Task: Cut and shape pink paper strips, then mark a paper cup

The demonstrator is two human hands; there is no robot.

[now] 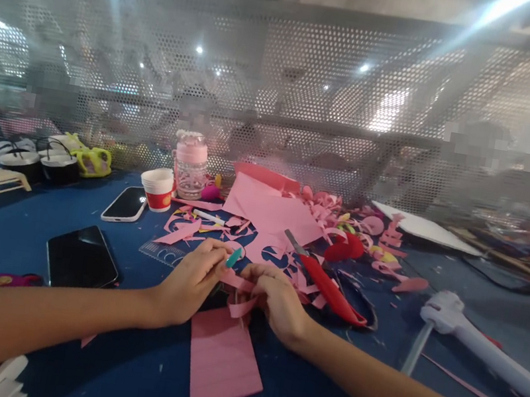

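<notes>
My left hand [191, 281] is closed around a thin teal-tipped tool [233, 258], its tip poking up between thumb and fingers. My right hand [274, 297] pinches a narrow pink paper strip [242, 295] that curls between both hands. The strip hangs over a lined pink paper sheet [222, 359] lying on the blue table [127, 371]. Red-handled scissors [331, 289] lie just right of my right hand.
Two dark phones [82, 257] [126, 203] lie at the left, with a red-and-white cup [158, 188] and a pink jar [191, 163] behind. Pink sheets and scraps [272, 216] cover the middle. A white glue gun [470, 332] lies at right. A perforated metal screen [281, 94] closes the back.
</notes>
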